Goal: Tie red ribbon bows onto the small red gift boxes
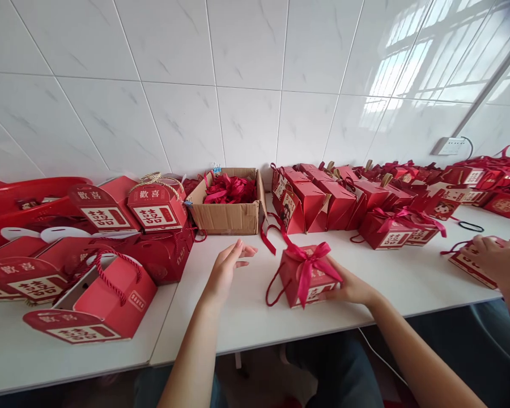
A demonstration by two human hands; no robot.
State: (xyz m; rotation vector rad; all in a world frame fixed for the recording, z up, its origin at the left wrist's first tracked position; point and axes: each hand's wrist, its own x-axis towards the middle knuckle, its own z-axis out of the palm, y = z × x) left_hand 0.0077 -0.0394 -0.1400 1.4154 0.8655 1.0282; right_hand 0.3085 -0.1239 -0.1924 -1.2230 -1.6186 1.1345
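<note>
A small red gift box (289, 277) with a magenta ribbon bow on its front stands on the white table in front of me. My right hand (351, 288) grips its right side, thumb and fingers around the lower corner. A twisted cord handle loops out on the box's left. My left hand (229, 263) is raised over the table to the left of the box, fingers apart and holding nothing. Just behind it sits a cardboard box (225, 218) filled with red ribbons (232, 188). A loose ribbon (268, 241) trails from there toward the gift box.
Open gift boxes (130, 283) crowd the left side, beside a red plastic basin (59, 187). Closed boxes (340, 198) line the wall, and bowed boxes (389, 229) stand at right. Another person's hand (493, 258) rests on a box there. A power strip (448, 146) hangs on the wall.
</note>
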